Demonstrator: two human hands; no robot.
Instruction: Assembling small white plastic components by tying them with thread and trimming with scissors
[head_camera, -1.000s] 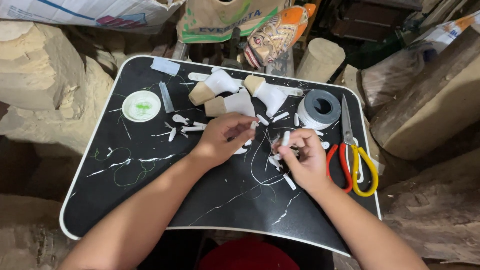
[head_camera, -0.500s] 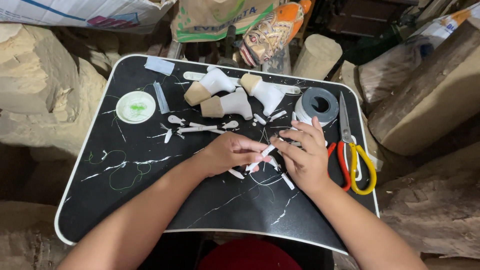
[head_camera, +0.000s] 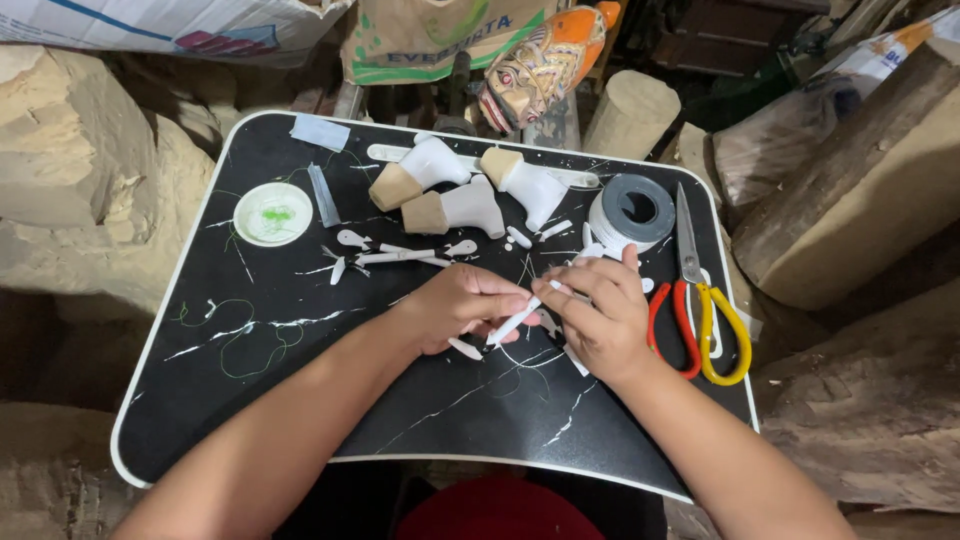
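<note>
**White stick pinched between two hands**

Just below the grey tape roll (head_camera: 631, 211), the left hand (head_camera: 462, 305) and right hand (head_camera: 600, 312) meet — each pinching one end of a thin white stick (head_camera: 519, 320) above the black tray (head_camera: 250, 400).

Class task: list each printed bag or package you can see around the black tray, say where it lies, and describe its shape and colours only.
White woven sack: top left, blue and pink print.
Tan paper bag: top centre, green lettering.
Crumpled white and orange package: top right.
</note>
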